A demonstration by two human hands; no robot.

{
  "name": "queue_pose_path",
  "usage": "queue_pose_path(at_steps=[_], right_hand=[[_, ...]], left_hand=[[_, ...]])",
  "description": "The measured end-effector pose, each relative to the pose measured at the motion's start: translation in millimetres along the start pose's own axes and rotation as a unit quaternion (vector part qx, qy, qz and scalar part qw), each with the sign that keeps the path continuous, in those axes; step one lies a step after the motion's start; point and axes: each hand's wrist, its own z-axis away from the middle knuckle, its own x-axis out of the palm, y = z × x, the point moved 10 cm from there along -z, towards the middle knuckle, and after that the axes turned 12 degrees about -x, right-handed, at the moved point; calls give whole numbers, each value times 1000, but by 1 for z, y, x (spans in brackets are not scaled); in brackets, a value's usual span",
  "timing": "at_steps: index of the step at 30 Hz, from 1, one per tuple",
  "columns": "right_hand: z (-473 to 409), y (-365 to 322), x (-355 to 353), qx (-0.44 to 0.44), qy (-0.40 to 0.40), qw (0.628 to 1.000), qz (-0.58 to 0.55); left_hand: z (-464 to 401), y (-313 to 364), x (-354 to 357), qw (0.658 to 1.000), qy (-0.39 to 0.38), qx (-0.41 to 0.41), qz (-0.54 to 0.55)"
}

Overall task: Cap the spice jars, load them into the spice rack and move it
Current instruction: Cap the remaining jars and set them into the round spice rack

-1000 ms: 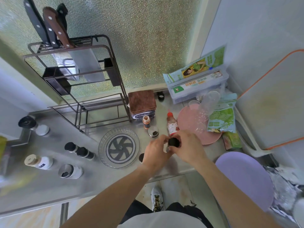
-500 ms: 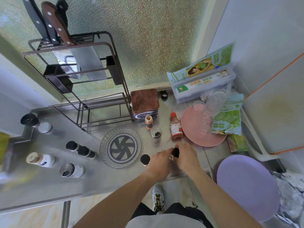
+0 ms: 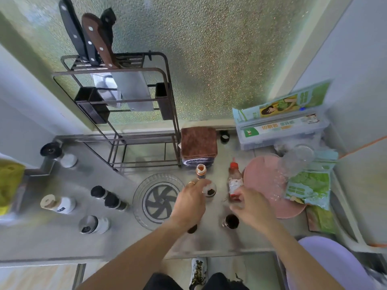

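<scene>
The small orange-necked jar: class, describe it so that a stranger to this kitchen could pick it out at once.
Start at the black wire rack against the frosted window, then move right to the folded brown towel beside its foot. Directly in front of the towel stands the small orange-necked jar, upright on the steel counter. Unlike the taller red-capped bottle to its right, it is short and uncapped.

- Countertop (image 3: 62, 237): brushed metal, dull sheen.
- Spice rack (image 3: 134, 114): thin dark metal wire, matt.
- Folded towel (image 3: 198, 143): brown cloth, fuzzy (a paler layer shows beneath).
- Window pane (image 3: 209, 59): pebbled frosted glass.
- Pink plate (image 3: 263, 185): smooth, matt.
- Knife handle (image 3: 98, 40): riveted brown wood.
</scene>
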Motion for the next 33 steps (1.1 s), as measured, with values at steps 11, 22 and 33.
queue_pose_path(at_steps=[11, 22, 33], right_hand=[[-210, -12, -41, -58, 66, 992, 96], [-287, 26, -6, -44, 27, 971, 233], [-212, -10, -28, -52, 101, 984, 138]], left_hand=[[-100, -2, 7, 980, -39, 68, -181], [-134, -20, 56, 965, -96, 91, -228], [-105, 0, -24, 996, -5, 33, -79]])
